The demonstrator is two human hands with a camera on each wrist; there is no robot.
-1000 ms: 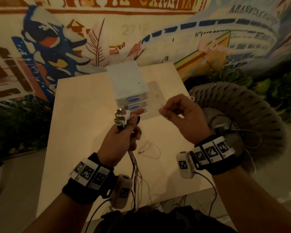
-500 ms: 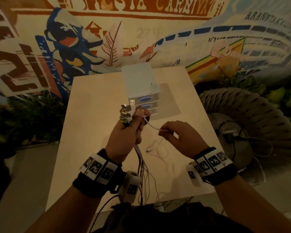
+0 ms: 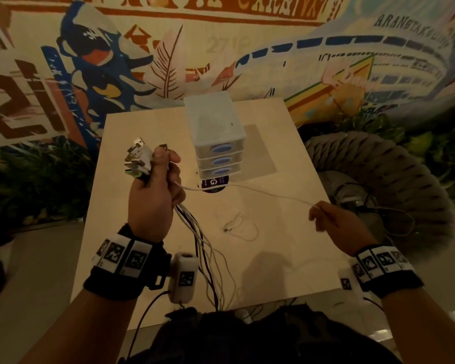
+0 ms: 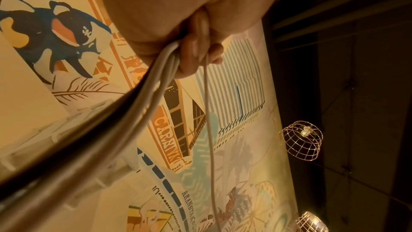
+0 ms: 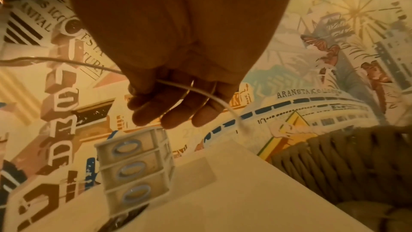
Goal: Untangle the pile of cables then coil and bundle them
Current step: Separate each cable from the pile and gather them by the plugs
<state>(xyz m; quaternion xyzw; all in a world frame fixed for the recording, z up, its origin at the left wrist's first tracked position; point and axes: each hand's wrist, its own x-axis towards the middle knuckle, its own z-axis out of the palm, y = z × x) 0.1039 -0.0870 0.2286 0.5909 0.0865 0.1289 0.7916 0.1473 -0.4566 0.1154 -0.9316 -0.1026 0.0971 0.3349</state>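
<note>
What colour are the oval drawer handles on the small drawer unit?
Blue handles, clearest in the head view.

R hand farther right, white cable now taut

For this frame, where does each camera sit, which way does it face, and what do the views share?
Head: worn on the head, looking down at the table; shows both forearms, left hand gripping the cable bundle, right hand pinching the thin white cable.
Left wrist: looks up along the palm at the mural; fingers show.
Right wrist: looks along the hand at the drawer unit; fingers show.
Shared: the thin white cable appears in all three.
</note>
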